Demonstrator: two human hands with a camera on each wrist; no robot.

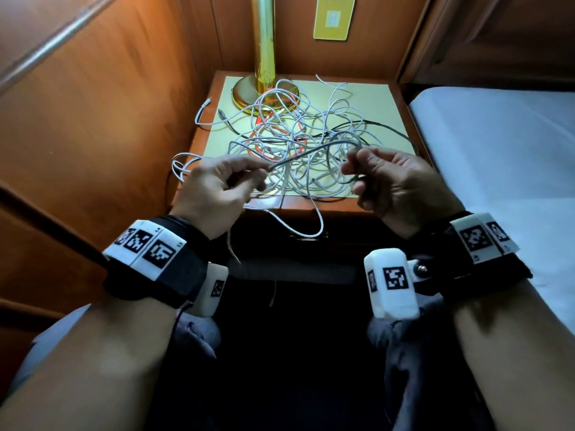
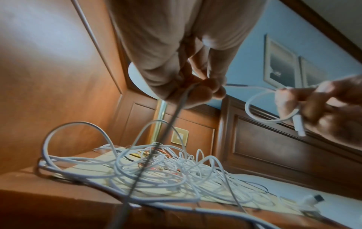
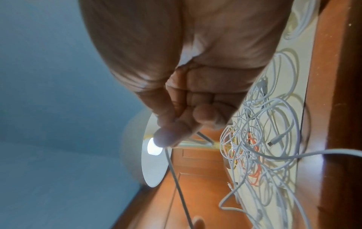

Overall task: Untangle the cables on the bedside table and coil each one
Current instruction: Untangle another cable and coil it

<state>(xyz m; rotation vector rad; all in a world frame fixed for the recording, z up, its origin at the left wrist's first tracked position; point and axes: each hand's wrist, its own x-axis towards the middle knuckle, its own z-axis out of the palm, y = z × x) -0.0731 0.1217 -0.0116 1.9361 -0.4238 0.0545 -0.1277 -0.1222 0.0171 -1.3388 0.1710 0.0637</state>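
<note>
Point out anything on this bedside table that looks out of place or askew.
White cable loops spill over the wooden bedside table's front edge, and more hang off its left side. The tangled cable pile also drapes over the brass lamp base. No damage is visible.

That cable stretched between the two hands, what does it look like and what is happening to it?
The held cable is thin, pale grey-white and looks like smooth plastic. It arches in a shallow curve above the tangle on the bedside table. The left hand pinches one stretch. The right hand holds another, where the cable forms a small loop with a white plug end hanging from the fingers. Beyond the left hand's pinch it runs down across the pile; how far it is knotted in there cannot be told.
</note>
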